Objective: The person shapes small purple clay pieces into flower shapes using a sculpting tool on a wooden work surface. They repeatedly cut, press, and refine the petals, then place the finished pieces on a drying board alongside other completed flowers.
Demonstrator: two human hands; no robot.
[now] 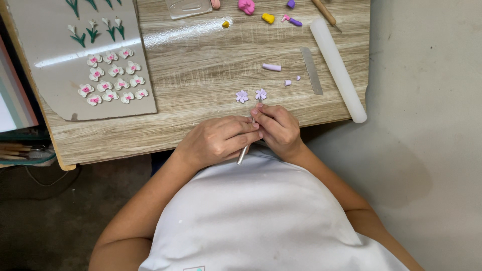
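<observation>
My left hand and my right hand meet at the near edge of the wooden table. A thin metal tool passes between them, its lower end sticking out below my left hand. Its upper tip sits at a small lilac clay flower, just above my right fingers. A second lilac flower lies on the table beside it. What my left fingertips pinch is hidden.
A grey sheet at left carries several white-and-pink clay flowers and green-stemmed buds. A white roller, a metal blade, a lilac clay roll and pink, yellow and purple clay bits lie further back.
</observation>
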